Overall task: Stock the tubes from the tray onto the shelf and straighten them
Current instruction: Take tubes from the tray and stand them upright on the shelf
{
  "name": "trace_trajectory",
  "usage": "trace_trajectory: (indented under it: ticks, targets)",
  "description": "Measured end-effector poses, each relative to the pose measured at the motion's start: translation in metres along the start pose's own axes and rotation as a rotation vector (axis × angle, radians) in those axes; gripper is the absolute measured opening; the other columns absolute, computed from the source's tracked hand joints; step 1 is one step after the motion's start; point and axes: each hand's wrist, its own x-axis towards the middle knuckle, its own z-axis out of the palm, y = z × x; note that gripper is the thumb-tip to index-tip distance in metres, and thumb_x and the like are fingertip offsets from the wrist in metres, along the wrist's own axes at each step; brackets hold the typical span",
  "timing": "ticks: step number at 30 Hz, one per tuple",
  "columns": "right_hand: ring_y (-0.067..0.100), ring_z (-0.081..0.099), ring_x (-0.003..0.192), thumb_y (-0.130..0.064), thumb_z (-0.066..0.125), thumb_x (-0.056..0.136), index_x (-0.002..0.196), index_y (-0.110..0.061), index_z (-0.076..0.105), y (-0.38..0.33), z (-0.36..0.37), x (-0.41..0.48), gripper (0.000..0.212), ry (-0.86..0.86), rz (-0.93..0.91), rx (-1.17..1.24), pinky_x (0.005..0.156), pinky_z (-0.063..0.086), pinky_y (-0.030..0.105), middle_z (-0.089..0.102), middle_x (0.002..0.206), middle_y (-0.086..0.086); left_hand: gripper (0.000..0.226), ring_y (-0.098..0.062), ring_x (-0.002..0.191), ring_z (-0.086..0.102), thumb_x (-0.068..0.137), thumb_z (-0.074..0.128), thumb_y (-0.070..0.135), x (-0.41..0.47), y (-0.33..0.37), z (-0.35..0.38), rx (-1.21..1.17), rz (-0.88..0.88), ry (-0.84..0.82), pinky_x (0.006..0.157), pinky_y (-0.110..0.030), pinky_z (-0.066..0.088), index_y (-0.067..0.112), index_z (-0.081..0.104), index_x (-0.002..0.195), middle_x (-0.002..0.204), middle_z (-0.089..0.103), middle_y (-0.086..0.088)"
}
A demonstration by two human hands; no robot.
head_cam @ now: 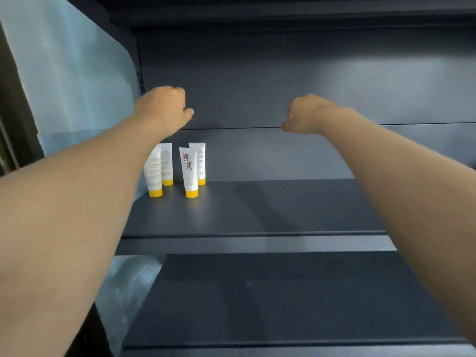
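While left hand point(164, 106) and right hand point(304, 115) curl empty, tubes point(189, 168) stand beneath the left.

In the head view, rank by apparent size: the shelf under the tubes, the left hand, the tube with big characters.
Shelf
Left hand
Tube with big characters
Hand versus tube unsure: hand looks nearer the camera.
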Motion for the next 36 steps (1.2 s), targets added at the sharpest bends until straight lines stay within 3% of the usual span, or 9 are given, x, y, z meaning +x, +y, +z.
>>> trace_trajectory:
  ticks: [7,13,18,24,28,34,36]
  targets:
    - [0.028,0.04,0.09,-0.028,0.048,0.093,0.091,-0.007,0.048,0.043,-0.004,-0.062,0.021,0.009,0.008,0.002,0.07,0.036,0.031,0.054,0.101,0.017,0.025,-0.034,0.101,0.054,0.093,0.048,0.029,-0.038,0.061,-0.028,-0.04,-0.056,-0.003,0.079,-0.039,0.043,0.007,0.058,0.1,0.108,0.059,-0.014]
    - [0.031,0.04,0.117,-0.032,0.047,0.094,0.107,-0.005,0.052,0.06,-0.011,-0.111,0.031,0.018,0.004,0.048,0.074,0.037,0.033,0.054,0.111,0.018,0.03,-0.034,0.101,0.053,0.095,0.044,0.03,-0.077,0.107,-0.05,0.006,-0.022,0.001,0.078,-0.041,0.044,0.004,0.057,0.101,0.108,0.058,-0.015]
    - [0.029,0.039,0.113,-0.029,0.047,0.093,0.092,-0.007,0.044,0.073,-0.025,-0.158,0.022,0.045,-0.009,0.093,0.071,0.036,0.034,0.047,0.094,0.013,0.031,-0.033,0.108,0.049,0.095,0.043,0.028,-0.127,0.15,-0.059,0.024,-0.001,-0.052,0.085,-0.042,0.044,0.002,0.057,0.106,0.111,0.058,-0.016]
    - [0.03,0.04,0.113,-0.028,0.046,0.093,0.09,-0.006,0.043,0.099,-0.019,-0.219,0.022,0.0,-0.04,0.062,0.075,0.037,0.034,0.053,0.102,0.017,0.032,-0.029,0.114,0.045,0.096,0.043,0.03,-0.186,0.193,-0.073,0.012,0.001,-0.113,0.086,-0.041,0.041,0.004,0.055,0.11,0.118,0.056,-0.012]
    - [0.033,0.041,0.114,-0.033,0.046,0.095,0.104,-0.001,0.053,0.117,-0.003,-0.262,0.034,-0.062,-0.063,0.043,0.078,0.039,0.036,0.054,0.112,0.021,0.032,-0.03,0.112,0.047,0.096,0.044,0.03,-0.226,0.213,-0.081,-0.002,-0.022,-0.145,0.085,-0.041,0.042,0.003,0.056,0.108,0.114,0.058,-0.012]
    - [0.034,0.04,0.118,-0.035,0.047,0.095,0.115,0.0,0.051,0.138,0.047,-0.318,0.04,-0.18,-0.102,0.049,0.089,0.043,0.041,0.052,0.118,0.02,0.029,-0.029,0.108,0.048,0.096,0.045,0.031,-0.287,0.242,-0.06,-0.022,0.025,-0.239,0.082,-0.04,0.041,0.005,0.057,0.103,0.109,0.058,-0.012]
    - [0.034,0.041,0.118,-0.035,0.047,0.095,0.115,0.0,0.051,0.142,0.071,-0.333,0.041,-0.221,-0.111,0.053,0.085,0.041,0.039,0.052,0.118,0.021,0.028,-0.03,0.108,0.048,0.095,0.046,0.03,-0.307,0.25,-0.042,-0.063,-0.01,-0.27,0.083,-0.041,0.042,0.005,0.057,0.101,0.108,0.058,-0.012]
